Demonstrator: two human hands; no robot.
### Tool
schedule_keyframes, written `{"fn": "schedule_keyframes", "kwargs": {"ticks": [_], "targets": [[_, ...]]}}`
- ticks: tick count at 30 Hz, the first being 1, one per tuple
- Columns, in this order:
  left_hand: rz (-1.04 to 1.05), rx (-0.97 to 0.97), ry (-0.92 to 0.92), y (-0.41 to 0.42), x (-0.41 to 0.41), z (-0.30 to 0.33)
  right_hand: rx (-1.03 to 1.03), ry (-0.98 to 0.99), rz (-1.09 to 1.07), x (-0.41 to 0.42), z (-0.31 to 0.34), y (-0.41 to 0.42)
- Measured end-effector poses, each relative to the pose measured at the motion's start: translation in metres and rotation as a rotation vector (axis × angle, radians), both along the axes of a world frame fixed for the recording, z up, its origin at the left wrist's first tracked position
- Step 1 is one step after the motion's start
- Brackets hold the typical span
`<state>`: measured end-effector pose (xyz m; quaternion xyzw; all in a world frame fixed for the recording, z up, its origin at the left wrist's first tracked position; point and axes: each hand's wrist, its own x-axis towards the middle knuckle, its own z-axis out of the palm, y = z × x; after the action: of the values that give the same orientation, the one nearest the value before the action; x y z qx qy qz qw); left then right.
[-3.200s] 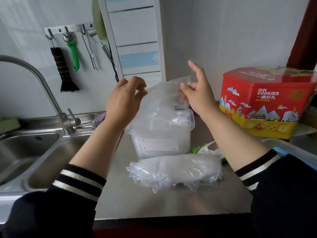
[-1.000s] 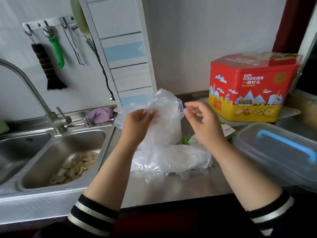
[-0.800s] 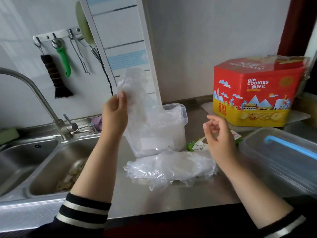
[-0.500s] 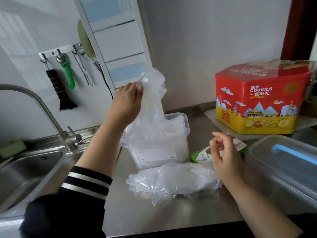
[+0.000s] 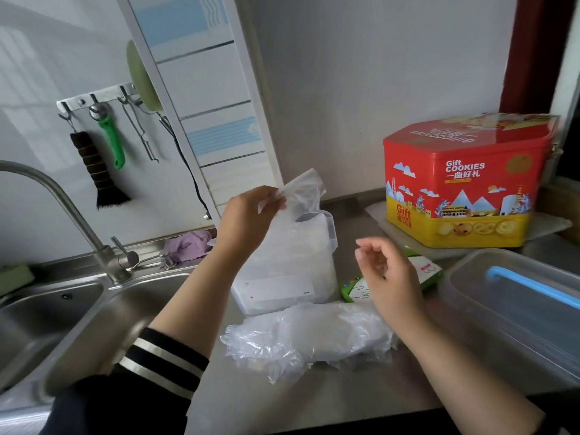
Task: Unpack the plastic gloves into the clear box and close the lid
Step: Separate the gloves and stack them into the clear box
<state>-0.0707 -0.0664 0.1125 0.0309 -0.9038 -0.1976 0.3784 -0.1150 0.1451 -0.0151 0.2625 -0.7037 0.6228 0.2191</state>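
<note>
A thin, crinkled, see-through plastic glove (image 5: 298, 196) hangs over the open clear box (image 5: 292, 277) on the steel counter (image 5: 314, 400), its lower part draped into the box. A loose heap of gloves (image 5: 310, 335) lies just in front of the box. Half a second ago the glove was lifted higher; it now sits lower at the box mouth. The left hand (image 5: 248, 218) pinches its top edge, fingertips together. The right hand (image 5: 387, 273) hovers beside the box, fingers loosely curled, touching nothing, above the green wrapper (image 5: 354, 285).
</note>
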Motion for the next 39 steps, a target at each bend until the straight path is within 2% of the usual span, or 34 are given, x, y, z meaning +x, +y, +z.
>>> {"fn": "schedule_keyframes", "kwargs": {"ticks": [5, 8, 10, 13, 15, 21, 23, 26, 30, 33, 36, 39], "targets": [[0.0, 0.127, 0.041, -0.01, 0.007, 0.01, -0.037, -0.143, 0.174, -0.001, 0.068, -0.021], [-0.007, 0.04, 0.067, -0.014, 0.016, 0.016, 0.068, -0.201, 0.301, -0.007, 0.104, -0.037], [-0.029, -0.099, 0.114, -0.015, 0.021, 0.018, 0.108, -0.157, 0.369, -0.006, 0.124, -0.048], [-0.042, -0.35, 0.26, -0.02, 0.025, 0.026, 0.083, 0.007, 0.273, -0.01, 0.141, -0.064], [0.019, -0.47, 0.356, -0.033, 0.025, 0.034, 0.01, 0.051, 0.225, -0.02, 0.145, -0.071], [0.209, -0.579, 0.52, -0.072, 0.025, 0.029, -0.046, 0.107, 0.076, -0.05, 0.129, -0.078], [0.231, -0.567, 0.471, -0.077, 0.021, 0.015, 0.046, 0.183, 0.025, -0.059, 0.119, -0.084], [0.254, -0.456, 0.186, -0.088, 0.015, -0.016, 0.413, 0.224, -0.009, -0.079, 0.099, -0.088], [0.266, -0.315, -0.27, -0.091, 0.006, -0.043, 0.728, 0.03, 0.01, -0.093, 0.082, -0.083], [0.248, -0.244, -0.463, -0.092, -0.002, -0.048, 0.947, -0.103, -0.044, -0.096, 0.076, -0.091], [0.159, -0.056, -0.51, -0.097, -0.004, -0.042, 0.903, -0.152, -0.027, -0.097, 0.073, -0.088], [0.013, 0.191, -0.408, -0.109, 0.003, -0.026, 0.706, -0.094, 0.003, -0.089, 0.082, -0.077]]}}
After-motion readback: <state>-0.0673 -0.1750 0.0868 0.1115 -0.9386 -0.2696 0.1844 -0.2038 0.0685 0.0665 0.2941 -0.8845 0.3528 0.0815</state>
